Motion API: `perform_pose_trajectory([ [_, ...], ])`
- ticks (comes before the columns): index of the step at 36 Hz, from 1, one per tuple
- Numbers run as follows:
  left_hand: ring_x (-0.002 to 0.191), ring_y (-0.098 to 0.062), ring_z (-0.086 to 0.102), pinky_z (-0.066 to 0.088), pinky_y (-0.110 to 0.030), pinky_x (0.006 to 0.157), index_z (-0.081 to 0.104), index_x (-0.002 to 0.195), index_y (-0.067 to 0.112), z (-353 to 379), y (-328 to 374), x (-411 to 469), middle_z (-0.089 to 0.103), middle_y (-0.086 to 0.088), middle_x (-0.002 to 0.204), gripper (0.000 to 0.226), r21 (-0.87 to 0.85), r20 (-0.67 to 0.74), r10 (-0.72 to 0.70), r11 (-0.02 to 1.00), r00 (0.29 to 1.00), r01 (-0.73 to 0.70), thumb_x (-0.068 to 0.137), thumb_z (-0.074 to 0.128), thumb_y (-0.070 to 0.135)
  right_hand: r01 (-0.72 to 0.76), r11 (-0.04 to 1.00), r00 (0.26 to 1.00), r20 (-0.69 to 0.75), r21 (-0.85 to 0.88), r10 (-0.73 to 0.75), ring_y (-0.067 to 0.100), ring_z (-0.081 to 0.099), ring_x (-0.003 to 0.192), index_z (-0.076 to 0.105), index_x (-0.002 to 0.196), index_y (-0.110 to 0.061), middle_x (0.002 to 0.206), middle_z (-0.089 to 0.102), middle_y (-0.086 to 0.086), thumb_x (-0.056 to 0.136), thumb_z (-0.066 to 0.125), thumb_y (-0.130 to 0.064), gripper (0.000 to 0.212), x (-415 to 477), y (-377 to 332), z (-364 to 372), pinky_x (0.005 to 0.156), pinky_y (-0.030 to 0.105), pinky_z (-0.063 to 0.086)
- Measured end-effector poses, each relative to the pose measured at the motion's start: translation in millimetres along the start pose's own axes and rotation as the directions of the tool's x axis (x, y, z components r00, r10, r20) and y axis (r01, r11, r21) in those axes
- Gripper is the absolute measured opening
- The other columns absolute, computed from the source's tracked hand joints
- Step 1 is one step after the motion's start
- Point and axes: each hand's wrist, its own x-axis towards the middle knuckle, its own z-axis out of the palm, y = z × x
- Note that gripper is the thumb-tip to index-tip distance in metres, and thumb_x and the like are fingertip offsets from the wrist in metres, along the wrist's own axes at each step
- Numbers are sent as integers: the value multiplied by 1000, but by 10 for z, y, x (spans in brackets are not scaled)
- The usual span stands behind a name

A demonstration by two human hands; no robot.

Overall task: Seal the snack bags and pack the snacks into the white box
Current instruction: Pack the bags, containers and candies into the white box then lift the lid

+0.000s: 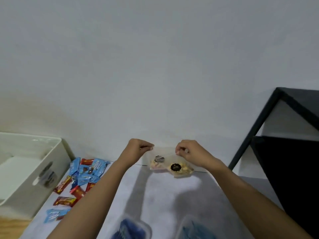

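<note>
A clear snack bag point(170, 163) with pale snacks at its bottom and round black stickers hangs above the far edge of the table. My left hand point(139, 148) pinches its top left corner and my right hand point(187, 150) pinches its top right corner, the top edge stretched between them. The white box point(34, 167) stands open at the left. Beside it, loose blue and red snack packets point(82, 175) lie scattered on the table.
The table has a light grey cover point(164, 195). Two clear bags with blue contents point(131, 229) lie at the near edge. A black metal shelf frame point(276, 135) stands at the right. A white wall is close behind the table.
</note>
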Motion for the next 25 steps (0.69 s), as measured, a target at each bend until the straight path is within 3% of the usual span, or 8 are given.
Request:
perform_pose_trajectory([
  [4,88,0,63,44,-8,79,73,98,10,-701,17,-185,72,-1,99,17,18,-139,32,999,990,-30,83,67,15,93,996,994,-63,-11,-94,11,57,85,66,81,-20,88,61,-4,90,55,-17,14,155,-584,-9,75,24,47],
  [9,68,15,59,44,-1,71,72,99,6,-1634,-279,-642,72,-8,91,18,49,-303,49,998,952,-36,83,66,10,208,975,971,-135,81,-196,6,55,80,63,78,-19,83,59,-7,89,56,-14,15,350,-1387,373,67,14,39],
  [13,78,-3,62,46,-18,81,70,102,4,-2384,-613,-1178,71,-7,91,19,69,-384,35,998,923,-10,84,63,8,295,945,945,-191,143,-266,9,55,79,62,80,-13,82,59,-5,89,54,-8,13,533,-2145,922,66,10,40],
  [20,81,-6,63,47,-16,80,72,100,8,-3563,-1275,-1908,69,0,87,18,54,-497,-15,997,868,48,85,65,14,417,869,895,-287,267,-341,3,51,73,58,76,-13,77,56,-5,87,57,-1,16,844,-3382,1901,63,7,38],
  [25,76,1,60,42,-4,71,72,98,8,-4119,-1727,-2178,69,0,85,16,57,-530,-30,996,847,71,84,65,14,470,834,875,-282,291,-394,-3,50,74,57,77,-18,79,55,-8,87,57,-3,18,1069,-3988,2452,64,9,39],
])
